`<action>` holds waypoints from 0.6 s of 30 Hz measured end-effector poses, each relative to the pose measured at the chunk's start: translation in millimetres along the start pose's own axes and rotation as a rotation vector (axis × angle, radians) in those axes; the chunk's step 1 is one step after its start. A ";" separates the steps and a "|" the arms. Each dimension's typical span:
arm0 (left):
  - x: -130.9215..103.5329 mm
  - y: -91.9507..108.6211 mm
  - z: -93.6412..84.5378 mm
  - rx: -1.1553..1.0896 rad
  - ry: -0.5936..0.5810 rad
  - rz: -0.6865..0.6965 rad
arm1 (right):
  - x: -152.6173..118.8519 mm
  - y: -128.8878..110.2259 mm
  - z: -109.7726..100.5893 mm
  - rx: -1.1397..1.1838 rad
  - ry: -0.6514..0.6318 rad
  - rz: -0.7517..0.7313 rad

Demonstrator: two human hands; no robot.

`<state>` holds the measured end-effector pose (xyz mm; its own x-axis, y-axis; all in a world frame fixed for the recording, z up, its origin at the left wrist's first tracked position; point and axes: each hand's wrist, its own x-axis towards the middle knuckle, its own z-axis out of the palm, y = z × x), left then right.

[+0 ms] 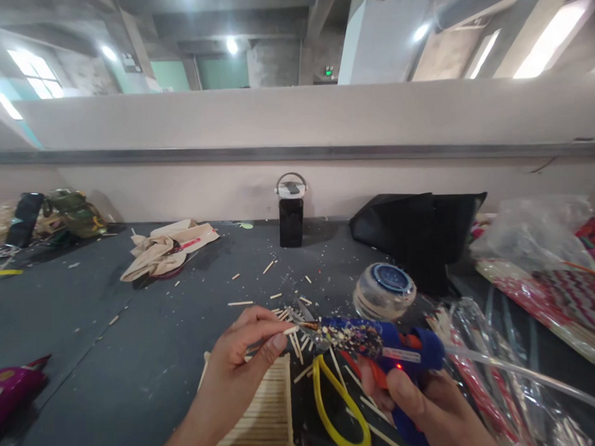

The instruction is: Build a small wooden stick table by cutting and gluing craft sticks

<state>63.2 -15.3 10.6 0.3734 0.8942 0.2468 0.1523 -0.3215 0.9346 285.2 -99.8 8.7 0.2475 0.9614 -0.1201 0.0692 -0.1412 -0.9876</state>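
Observation:
My left hand point(241, 358) pinches a short pale wooden stick point(290, 330) between thumb and forefinger. Wrapped round the grip of a blue glue gun point(389, 343) is my right hand point(421, 401), with fingers at the orange trigger. The gun's nozzle points left, close to the stick; whether they touch I cannot tell. Pale crumbs cover its front barrel, and a clear glue stick point(517, 371) runs out of its back. Partly under my left hand lies a panel of wooden sticks point(259, 406) with a raised edge. Yellow-handled scissors point(321, 404) lie between my hands.
Loose cut sticks point(294, 343) and crumbs litter the dark table. Beyond the gun stands a clear jar with a blue top point(385, 288). A phone point(291, 222), a cloth bag point(174, 247), a black bag point(409, 225) and plastic-wrapped sticks point(498, 372) surround the work. A magenta tool point(15, 392) lies left.

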 end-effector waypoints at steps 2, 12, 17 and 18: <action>0.3 -0.1 0.1 0.003 -0.003 -0.008 | -0.9 -0.5 1.0 0.013 0.008 0.016; -1.4 -5.4 0.5 0.040 0.002 -0.038 | 8.7 14.0 -22.5 -0.149 -0.185 -0.081; 0.6 -2.8 1.9 0.009 0.021 -0.044 | 3.3 6.6 -21.1 -0.093 -0.170 -0.117; 1.0 -2.4 1.8 -0.003 0.031 -0.051 | 2.3 9.0 -21.1 -0.088 -0.149 -0.139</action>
<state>64.9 -14.2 8.2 0.3363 0.9188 0.2068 0.1672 -0.2743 0.9470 306.8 -103.9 1.7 0.0847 0.9964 -0.0031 0.1780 -0.0182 -0.9839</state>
